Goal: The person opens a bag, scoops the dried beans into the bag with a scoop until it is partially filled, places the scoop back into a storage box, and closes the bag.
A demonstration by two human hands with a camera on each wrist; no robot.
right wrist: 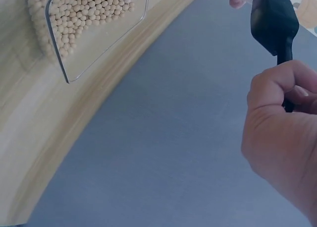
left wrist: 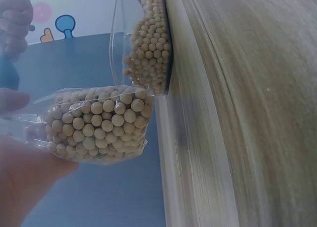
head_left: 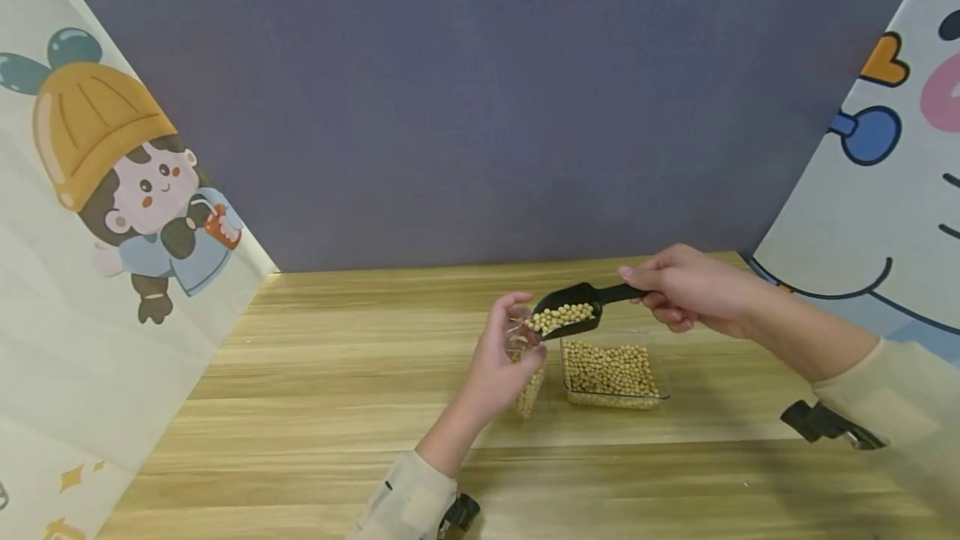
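Note:
My right hand (head_left: 693, 290) grips the handle of a black scoop (head_left: 577, 307) that carries a heap of pale round soybeans (head_left: 558, 319). The scoop's lip is at the mouth of a clear plastic bag (left wrist: 99, 123), partly filled with soybeans. Around the bag's upper part, the fingers and thumb of my left hand (head_left: 498, 365) hold it upright, just above the table or touching it; I cannot tell which. In the right wrist view the scoop (right wrist: 275, 21) shows its underside, and the beans in it are hidden.
A clear rectangular container (head_left: 660, 397) of soybeans stands on the wooden table (head_left: 360, 390), right of the bag and below the scoop. A grey-blue panel (head_left: 480, 107) rises behind the table. Printed cartoon walls (head_left: 45, 340) flank both sides.

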